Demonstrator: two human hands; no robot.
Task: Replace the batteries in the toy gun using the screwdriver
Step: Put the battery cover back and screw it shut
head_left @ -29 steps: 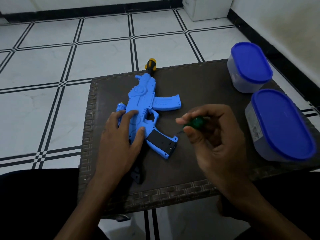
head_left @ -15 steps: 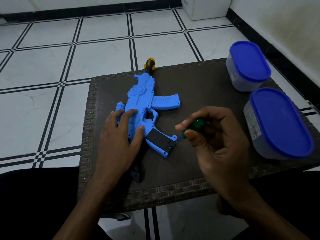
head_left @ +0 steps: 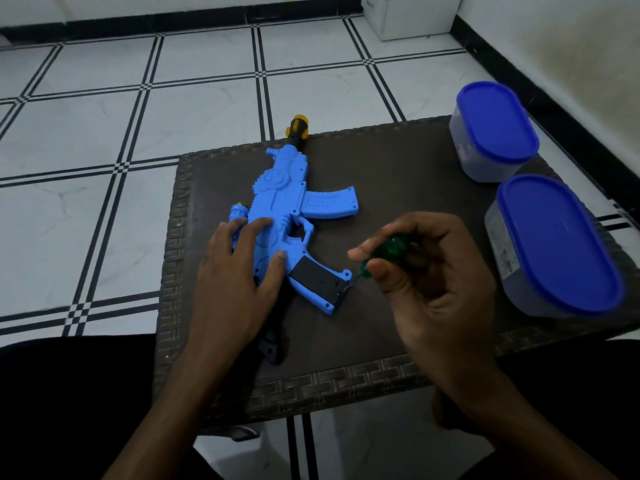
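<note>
Woven brown table (head_left: 398,174), frame centre: left hand (head_left: 239,271) flat, pinning blue toy gun (head_left: 291,202); right hand (head_left: 426,282) pinching green screwdriver (head_left: 384,252) at black battery cover (head_left: 317,277). Risk: angled tip slips off screw.

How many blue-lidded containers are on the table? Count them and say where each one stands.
2. One blue-lidded container stands at the table's far right corner; the other stands nearer, along the right edge, beside the right hand. None seems hidden.
</note>
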